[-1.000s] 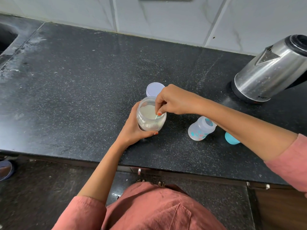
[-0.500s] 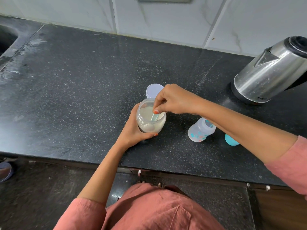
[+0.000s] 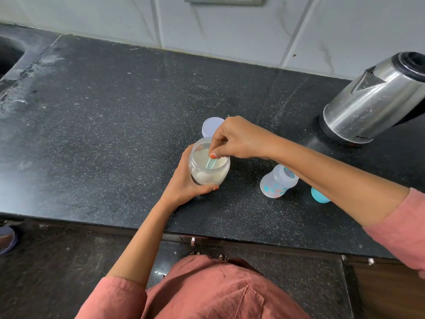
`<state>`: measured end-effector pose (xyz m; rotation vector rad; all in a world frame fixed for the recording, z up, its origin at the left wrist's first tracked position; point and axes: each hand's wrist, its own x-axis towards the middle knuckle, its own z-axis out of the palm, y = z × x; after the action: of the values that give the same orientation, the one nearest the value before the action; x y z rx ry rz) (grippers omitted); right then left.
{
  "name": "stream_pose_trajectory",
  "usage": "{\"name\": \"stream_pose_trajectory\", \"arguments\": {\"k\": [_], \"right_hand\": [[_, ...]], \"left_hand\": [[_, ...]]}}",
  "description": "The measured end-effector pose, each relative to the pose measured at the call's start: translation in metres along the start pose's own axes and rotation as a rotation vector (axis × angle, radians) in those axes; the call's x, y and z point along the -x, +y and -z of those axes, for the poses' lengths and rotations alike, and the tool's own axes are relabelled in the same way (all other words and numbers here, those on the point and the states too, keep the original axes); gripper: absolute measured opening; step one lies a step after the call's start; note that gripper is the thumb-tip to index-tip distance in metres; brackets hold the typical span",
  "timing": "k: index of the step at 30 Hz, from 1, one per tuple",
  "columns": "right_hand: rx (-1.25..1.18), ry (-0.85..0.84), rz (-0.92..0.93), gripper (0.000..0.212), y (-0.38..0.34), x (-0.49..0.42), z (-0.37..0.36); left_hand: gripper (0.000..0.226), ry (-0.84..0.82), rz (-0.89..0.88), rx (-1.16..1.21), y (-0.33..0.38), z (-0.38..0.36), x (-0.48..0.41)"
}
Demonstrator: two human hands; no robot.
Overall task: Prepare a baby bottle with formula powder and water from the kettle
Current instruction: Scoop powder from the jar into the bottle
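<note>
Speckled black counter (image 3: 115,134) — left hand (image 3: 184,183) cups round powder jar (image 3: 208,166), right hand (image 3: 239,139) pinches pale scoop (image 3: 211,162).

- The left hand (image 3: 184,183) wraps around a clear jar (image 3: 208,165) of pale powder on the black counter (image 3: 103,125).
- The right hand (image 3: 239,139) pinches a pale green scoop (image 3: 211,162) inside the jar's mouth.
- A white lid (image 3: 212,128) lies just behind the jar.
- An open baby bottle (image 3: 277,181) stands to the right, a teal cap (image 3: 318,196) beside it.
- A steel kettle (image 3: 377,97) sits far right.
</note>
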<state>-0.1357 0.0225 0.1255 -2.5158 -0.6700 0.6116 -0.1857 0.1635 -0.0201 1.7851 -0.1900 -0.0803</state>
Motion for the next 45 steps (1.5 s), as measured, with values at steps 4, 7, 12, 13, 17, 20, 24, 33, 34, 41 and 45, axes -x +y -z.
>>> {"name": "stream_pose_trajectory", "arguments": {"k": [4,7,12,13,17,20,24,33,34,41,45], "right_hand": [[-0.146,0.06,-0.04,0.01,0.001,-0.001,-0.005],[-0.108,0.026,-0.026,0.01,0.004,0.003,-0.003],[-0.044,-0.004,-0.014,0.011,0.006,0.004,-0.001],[-0.084,0.008,-0.02,0.011,0.005,0.004,-0.002],[-0.261,0.041,-0.091,0.012,0.009,0.005,-0.004],[-0.331,0.06,-0.154,0.012,0.018,0.007,-0.001],[-0.467,0.106,-0.243,0.016,0.031,0.009,0.003],[-0.676,0.204,-0.323,0.005,0.051,0.01,0.006],[-0.699,0.209,-0.332,0.006,0.053,0.01,0.005],[-0.7,0.229,-0.365,0.006,0.059,0.01,0.001],[-0.736,0.232,-0.371,0.006,0.06,0.01,0.0]], "left_hand": [[0.095,0.002,-0.006,0.009,0.001,-0.001,0.001],[0.092,0.002,-0.012,0.018,0.002,-0.001,0.001],[0.093,0.001,-0.016,0.023,0.003,-0.001,0.001],[0.093,0.001,-0.017,0.023,0.003,-0.001,0.001],[0.094,0.005,-0.026,0.013,0.003,-0.001,0.001],[0.092,0.007,-0.041,0.004,0.004,-0.001,0.001],[0.09,0.006,-0.05,0.0,0.005,-0.001,0.001],[0.094,-0.003,-0.038,-0.028,0.002,0.0,0.001],[0.094,-0.006,-0.038,-0.028,0.002,0.0,0.001],[0.094,-0.005,-0.026,-0.033,0.002,0.0,0.001],[0.094,-0.001,-0.021,-0.042,0.003,0.0,0.001]]}}
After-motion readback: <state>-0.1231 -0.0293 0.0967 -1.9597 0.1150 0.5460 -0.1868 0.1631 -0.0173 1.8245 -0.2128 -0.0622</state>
